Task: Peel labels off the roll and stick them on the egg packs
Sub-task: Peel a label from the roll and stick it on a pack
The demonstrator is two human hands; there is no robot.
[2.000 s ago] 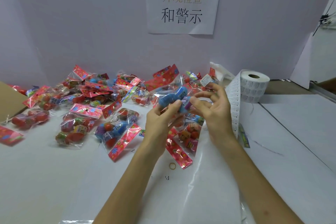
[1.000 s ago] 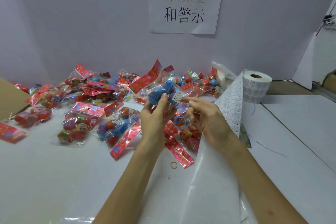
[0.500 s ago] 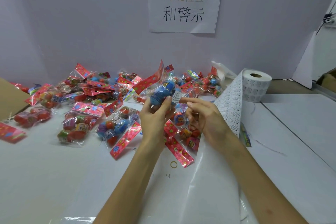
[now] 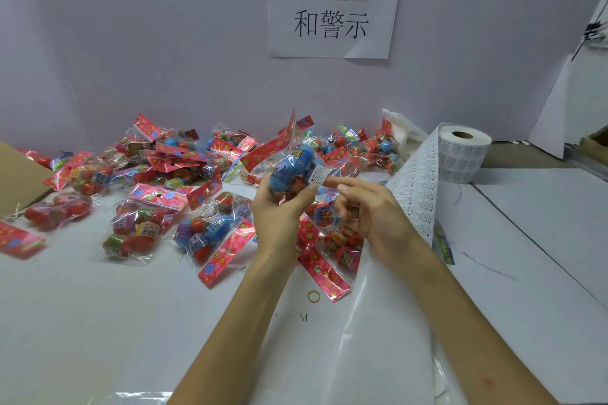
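Observation:
My left hand (image 4: pixel 279 207) grips a clear egg pack (image 4: pixel 291 164) with a blue egg and a red header card, held above the table. A small white warning label (image 4: pixel 317 176) sits on the pack's right side. My right hand (image 4: pixel 371 207) touches that label with its outstretched index finger; its other fingers are curled and hold nothing. The label roll (image 4: pixel 464 154) stands at the back right, and its unrolled strip (image 4: pixel 418 187) hangs down behind my right wrist.
Several egg packs (image 4: pixel 164 181) lie heaped across the back and middle of the white table (image 4: pixel 65 322). A cardboard flap (image 4: pixel 16 174) juts in at the left edge. A clear plastic sheet (image 4: pixel 378 339) and a rubber band (image 4: pixel 313 296) lie near me. A paper sign (image 4: pixel 332 3) hangs on the wall.
The label went from my right fingers onto the pack. My left hand turned the pack's header card up and left, and my right index finger now rests on the label.

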